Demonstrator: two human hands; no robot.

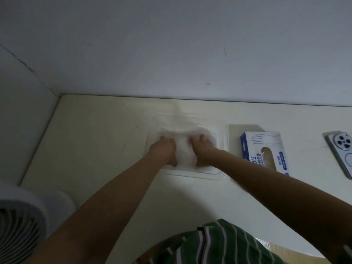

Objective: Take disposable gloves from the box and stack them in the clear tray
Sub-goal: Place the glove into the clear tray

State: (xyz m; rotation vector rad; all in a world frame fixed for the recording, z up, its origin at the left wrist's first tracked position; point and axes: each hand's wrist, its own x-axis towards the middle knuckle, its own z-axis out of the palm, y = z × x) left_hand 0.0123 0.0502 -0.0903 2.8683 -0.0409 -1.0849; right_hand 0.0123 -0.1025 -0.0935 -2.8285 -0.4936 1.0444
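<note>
A clear tray (223, 132) lies on the cream table, holding a soft pile of translucent white disposable gloves (185, 149). Both of my hands are inside the tray, on top of the pile. My left hand (165, 151) presses down on the pile's left half and my right hand (203, 151) on its right half, with a strip of gloves showing between them. The fingertips sink slightly into the plastic. The blue and white glove box (262, 149) lies flat to the right of the tray, its oval opening facing up.
A phone (341, 151) lies face down at the far right of the table. A grey fan (21, 223) stands at the lower left beside the table edge. The wall runs close behind the tray.
</note>
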